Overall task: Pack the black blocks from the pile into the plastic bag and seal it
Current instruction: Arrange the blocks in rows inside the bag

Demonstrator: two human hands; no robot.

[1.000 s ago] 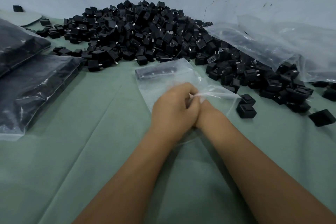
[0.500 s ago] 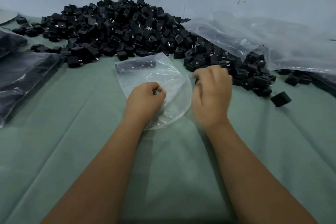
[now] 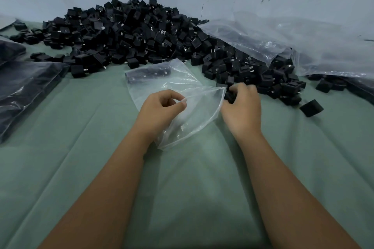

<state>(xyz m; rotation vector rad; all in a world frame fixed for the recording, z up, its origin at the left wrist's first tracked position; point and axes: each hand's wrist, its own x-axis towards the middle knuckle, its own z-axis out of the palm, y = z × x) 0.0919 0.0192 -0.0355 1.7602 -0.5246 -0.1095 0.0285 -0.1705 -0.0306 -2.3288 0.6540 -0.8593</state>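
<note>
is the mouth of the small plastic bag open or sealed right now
Open. The left hand pinches one lip of the small plastic bag up, and the mouth gapes toward the right hand.

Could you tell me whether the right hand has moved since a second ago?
Yes. The right hand has left the left hand at the plastic bag and gone right to the edge of the pile of black blocks, gripping a block.

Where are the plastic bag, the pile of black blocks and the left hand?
plastic bag (image 3: 194, 107), head view, clear middle panel.
pile of black blocks (image 3: 133, 32), head view, heap's centre.
left hand (image 3: 162, 110), head view, back of hand.
</note>
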